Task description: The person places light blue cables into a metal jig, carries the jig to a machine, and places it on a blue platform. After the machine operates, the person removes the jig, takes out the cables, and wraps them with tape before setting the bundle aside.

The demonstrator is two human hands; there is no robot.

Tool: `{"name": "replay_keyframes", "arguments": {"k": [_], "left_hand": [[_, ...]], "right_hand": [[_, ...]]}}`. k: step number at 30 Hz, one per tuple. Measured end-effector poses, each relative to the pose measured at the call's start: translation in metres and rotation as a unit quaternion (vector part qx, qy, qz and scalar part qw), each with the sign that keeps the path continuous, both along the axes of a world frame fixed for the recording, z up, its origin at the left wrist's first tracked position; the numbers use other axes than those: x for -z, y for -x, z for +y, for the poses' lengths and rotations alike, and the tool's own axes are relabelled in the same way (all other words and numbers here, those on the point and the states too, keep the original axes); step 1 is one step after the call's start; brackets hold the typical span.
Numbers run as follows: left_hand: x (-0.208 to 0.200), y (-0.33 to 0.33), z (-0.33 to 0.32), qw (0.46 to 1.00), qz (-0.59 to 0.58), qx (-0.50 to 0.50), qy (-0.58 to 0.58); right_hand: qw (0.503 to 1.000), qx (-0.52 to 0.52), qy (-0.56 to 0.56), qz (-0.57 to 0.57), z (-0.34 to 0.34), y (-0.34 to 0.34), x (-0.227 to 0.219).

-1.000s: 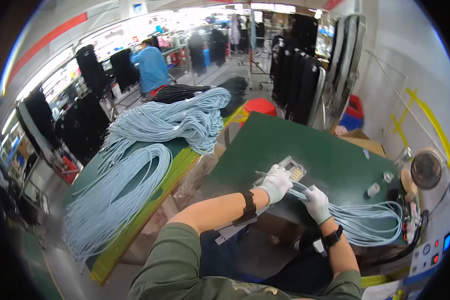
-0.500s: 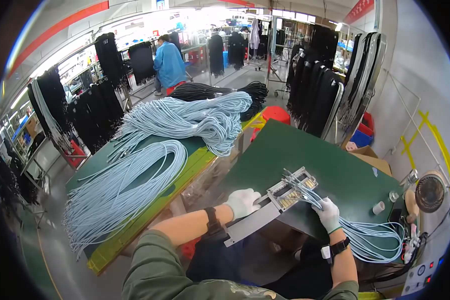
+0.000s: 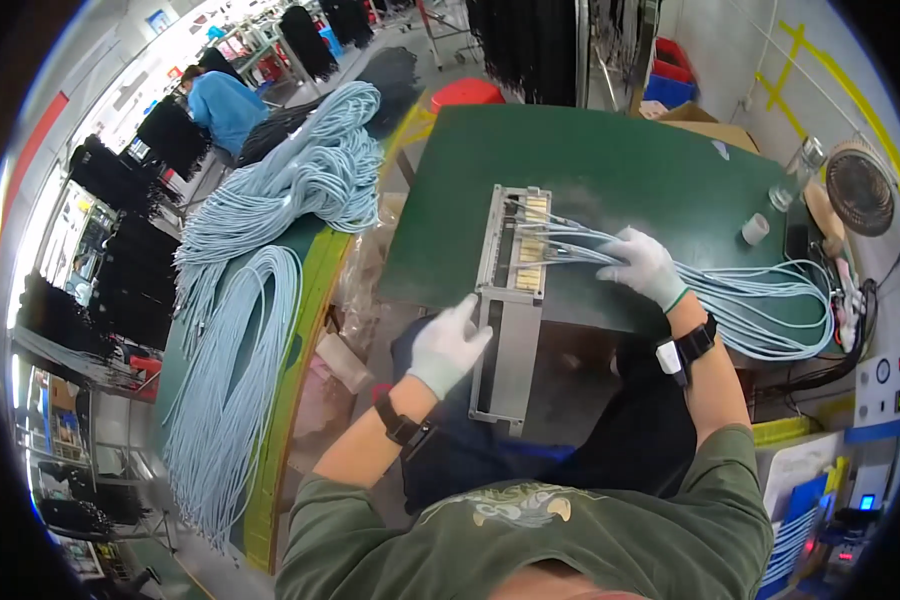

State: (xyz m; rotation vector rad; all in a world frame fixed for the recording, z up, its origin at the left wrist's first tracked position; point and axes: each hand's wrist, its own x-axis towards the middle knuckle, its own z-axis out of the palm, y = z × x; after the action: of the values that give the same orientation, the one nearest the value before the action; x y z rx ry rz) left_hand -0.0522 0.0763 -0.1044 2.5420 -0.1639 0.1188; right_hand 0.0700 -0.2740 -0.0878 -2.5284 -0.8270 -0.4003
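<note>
A metal fixture (image 3: 511, 340) with a slotted, brass-coloured clamp section (image 3: 531, 243) lies over the front edge of the green table (image 3: 450, 150). Several light-blue cables (image 3: 582, 243) run into the clamp section from the right, their ends lying across it. My gloved right hand (image 3: 645, 268) is closed round these cables just right of the fixture; the rest of the bundle (image 3: 755, 300) loops away behind it. At the fixture's left edge is my gloved left hand (image 3: 448, 350), its index finger and thumb apart and nothing between them. Whether its fingertips touch the metal, I cannot tell.
On the left bench (image 3: 300, 400) lie two large heaps of light-blue cable (image 3: 235, 340) and some black cable. At the right stand a fan (image 3: 860, 188), a glass jar (image 3: 798, 172) and a small white cup (image 3: 755, 229). Behind the table is a red stool (image 3: 467, 94).
The view has turned and tilted down, so the fixture now appears upright. My left hand's fingers have spread at its left side. My right hand keeps its hold on the cables, whose ends lie flatter.
</note>
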Motion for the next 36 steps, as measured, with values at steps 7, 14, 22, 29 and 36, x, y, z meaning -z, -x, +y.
{"name": "replay_keyframes", "arguments": {"k": [7, 14, 22, 29, 36], "left_hand": [[0.009, -0.052, 0.005, 0.98, -0.196, 0.01, 0.02], [0.03, -0.085, -0.002, 0.982, -0.173, 0.068, 0.034], [0.022, -0.096, -0.007, 0.982, -0.158, 0.063, 0.086], [0.011, -0.078, -0.016, 0.957, -0.224, 0.072, 0.173], [-0.003, -0.061, -0.024, 0.956, -0.199, 0.134, 0.172]], "right_hand": [[0.988, 0.004, -0.095, -0.123, -0.006, -0.014, -0.004], [0.999, 0.005, -0.03, 0.024, 0.045, 0.006, -0.009], [0.991, 0.036, -0.126, 0.005, 0.052, -0.022, 0.007], [0.982, -0.092, -0.156, -0.062, 0.075, 0.011, -0.013], [0.975, -0.144, -0.168, -0.009, 0.107, 0.027, -0.008]]}}
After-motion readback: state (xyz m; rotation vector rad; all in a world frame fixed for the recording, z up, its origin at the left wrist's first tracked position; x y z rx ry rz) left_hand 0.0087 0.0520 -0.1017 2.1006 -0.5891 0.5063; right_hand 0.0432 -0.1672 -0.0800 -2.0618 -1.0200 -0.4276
